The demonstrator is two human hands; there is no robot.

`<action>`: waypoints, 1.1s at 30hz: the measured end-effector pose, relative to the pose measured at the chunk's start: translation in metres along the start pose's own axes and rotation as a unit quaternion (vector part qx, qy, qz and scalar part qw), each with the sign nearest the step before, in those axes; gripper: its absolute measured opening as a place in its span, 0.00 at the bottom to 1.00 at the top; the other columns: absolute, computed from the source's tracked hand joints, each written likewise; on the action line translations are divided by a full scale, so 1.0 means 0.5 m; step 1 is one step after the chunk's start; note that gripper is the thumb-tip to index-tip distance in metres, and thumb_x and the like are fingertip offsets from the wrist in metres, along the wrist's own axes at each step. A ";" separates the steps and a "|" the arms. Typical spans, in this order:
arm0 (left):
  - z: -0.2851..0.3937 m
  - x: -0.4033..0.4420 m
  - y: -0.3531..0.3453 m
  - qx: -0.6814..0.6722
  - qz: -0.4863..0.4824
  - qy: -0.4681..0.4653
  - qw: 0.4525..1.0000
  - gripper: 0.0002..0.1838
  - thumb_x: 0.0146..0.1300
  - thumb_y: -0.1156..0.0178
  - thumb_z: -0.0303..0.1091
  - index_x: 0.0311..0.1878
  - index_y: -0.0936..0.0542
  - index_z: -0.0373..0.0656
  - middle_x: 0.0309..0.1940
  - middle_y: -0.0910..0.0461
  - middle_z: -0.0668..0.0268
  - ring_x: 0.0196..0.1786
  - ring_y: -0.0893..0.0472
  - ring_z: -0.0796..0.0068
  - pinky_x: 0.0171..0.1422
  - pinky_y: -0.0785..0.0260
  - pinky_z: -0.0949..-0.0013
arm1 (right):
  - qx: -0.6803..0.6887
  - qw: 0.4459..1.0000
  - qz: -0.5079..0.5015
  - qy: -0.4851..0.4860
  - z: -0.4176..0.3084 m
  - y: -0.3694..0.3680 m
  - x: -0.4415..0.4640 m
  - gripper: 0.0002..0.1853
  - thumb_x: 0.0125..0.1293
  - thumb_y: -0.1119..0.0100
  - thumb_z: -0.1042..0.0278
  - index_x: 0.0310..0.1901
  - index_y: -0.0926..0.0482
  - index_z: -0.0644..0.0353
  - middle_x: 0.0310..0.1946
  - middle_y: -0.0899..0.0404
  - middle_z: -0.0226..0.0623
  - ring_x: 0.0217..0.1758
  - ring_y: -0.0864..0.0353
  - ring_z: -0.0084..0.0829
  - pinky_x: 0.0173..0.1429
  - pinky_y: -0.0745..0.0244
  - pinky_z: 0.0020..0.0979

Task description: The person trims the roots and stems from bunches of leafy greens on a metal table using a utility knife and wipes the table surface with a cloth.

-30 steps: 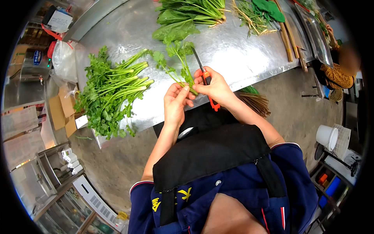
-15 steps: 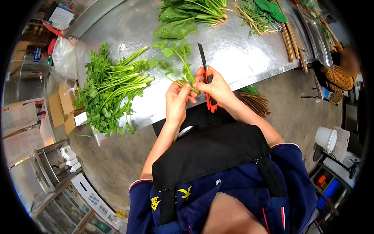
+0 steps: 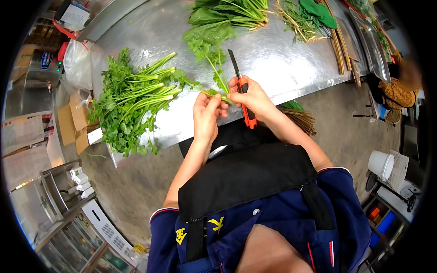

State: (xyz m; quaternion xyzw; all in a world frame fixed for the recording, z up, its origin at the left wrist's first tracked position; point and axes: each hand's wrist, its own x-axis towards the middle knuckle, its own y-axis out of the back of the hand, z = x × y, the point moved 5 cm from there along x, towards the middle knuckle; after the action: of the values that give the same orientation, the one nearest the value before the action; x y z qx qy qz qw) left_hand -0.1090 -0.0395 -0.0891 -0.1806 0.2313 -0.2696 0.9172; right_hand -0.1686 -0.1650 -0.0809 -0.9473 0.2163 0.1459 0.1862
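Observation:
My left hand (image 3: pixel 207 114) is closed in a pinch on the lower end of a coriander sprig (image 3: pixel 216 73), its leafy tops spreading forward and to the left over the metal table (image 3: pixel 273 59). My right hand (image 3: pixel 251 96) grips an orange and black utility knife (image 3: pixel 246 101), blade out and pointing away from me. The thumb and finger of that hand also meet the sprig's stems beside my left fingers. A pile of coriander (image 3: pixel 132 102) lies on the table to the left, cut stem ends toward my hands.
Broad-leaved greens (image 3: pixel 214 20) lie at the table's far side. Right of them are rooty trimmings (image 3: pixel 298 22), a green cloth (image 3: pixel 317 13) and wooden sticks (image 3: pixel 337 41). A cardboard box (image 3: pixel 73 120) stands left of the table. Another person (image 3: pixel 398 86) is at the far right.
The sprig's leaves have shifted, and one leafy stem now stretches left toward the pile. My hands have barely moved, and the right still holds the knife.

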 end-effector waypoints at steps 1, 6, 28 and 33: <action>0.000 0.001 -0.001 0.001 0.001 0.008 1.000 0.08 0.65 0.45 0.30 0.42 0.30 0.37 0.31 0.25 0.64 0.28 0.24 0.79 0.25 0.32 0.79 | -0.012 1.000 -0.008 -0.006 0.001 0.001 0.004 0.19 0.49 0.36 0.74 0.43 0.30 0.62 0.27 0.28 0.27 0.24 0.31 0.16 0.28 0.34 0.21; 0.024 -0.012 0.009 0.116 0.070 -0.036 0.990 0.09 0.62 0.43 0.28 0.42 0.30 0.36 0.34 0.25 0.63 0.33 0.24 0.78 0.32 0.31 0.76 | -0.075 0.997 -0.012 -0.024 -0.012 0.002 0.015 0.18 0.48 0.37 0.75 0.42 0.29 0.62 0.27 0.28 0.27 0.25 0.31 0.16 0.30 0.34 0.20; 0.059 -0.005 -0.052 0.603 -0.055 -0.368 0.706 0.08 0.47 0.34 0.28 0.32 0.22 0.43 0.32 0.25 0.65 0.39 0.26 0.62 0.42 0.33 0.63 | -0.305 0.931 0.087 0.183 -0.053 0.060 -0.027 0.20 0.56 0.44 0.66 0.49 0.35 0.62 0.36 0.26 0.41 0.40 0.25 0.36 0.49 0.31 0.31; 0.069 0.005 -0.061 0.621 -0.091 -0.355 0.693 0.09 0.47 0.33 0.31 0.32 0.21 0.44 0.31 0.25 0.67 0.38 0.26 0.64 0.40 0.33 0.64 | -0.419 0.904 -0.065 0.061 -0.079 0.046 -0.118 0.18 0.62 0.46 0.64 0.51 0.35 0.62 0.34 0.25 0.45 0.41 0.24 0.42 0.47 0.30 0.36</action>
State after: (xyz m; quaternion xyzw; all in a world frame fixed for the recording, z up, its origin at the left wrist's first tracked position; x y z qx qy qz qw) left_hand -0.1017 -0.0579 -0.0474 0.3277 -0.3488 -0.3503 0.8051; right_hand -0.2223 -0.1798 -0.0312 -0.9570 0.0838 0.1529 -0.2320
